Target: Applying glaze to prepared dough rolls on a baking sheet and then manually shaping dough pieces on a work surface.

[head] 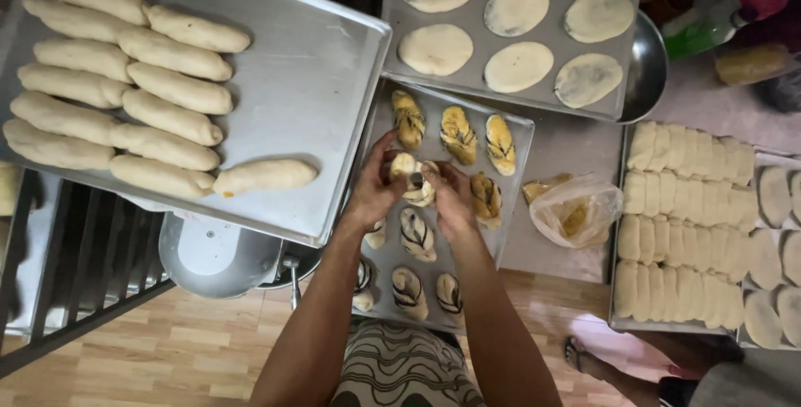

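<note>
Both my hands meet over a small metal tray (521, 136) that holds several twisted dough rolls streaked with dark filling. My left hand (374, 188) and my right hand (450, 198) are closed together on one twisted dough piece (413, 180), pale with dark streaks, held just above the tray. More twisted rolls (457, 133) lie in a row beyond my fingers, and others (415, 233) lie under my wrists.
A large tray (317, 73) at left carries several long plain dough logs. A tray (476, 81) of flat round dough discs sits at the back. Trays (622, 240) of flat dough strips stand at right, beside a plastic bag (576, 207). Another person's foot (577, 355) shows on the wooden floor.
</note>
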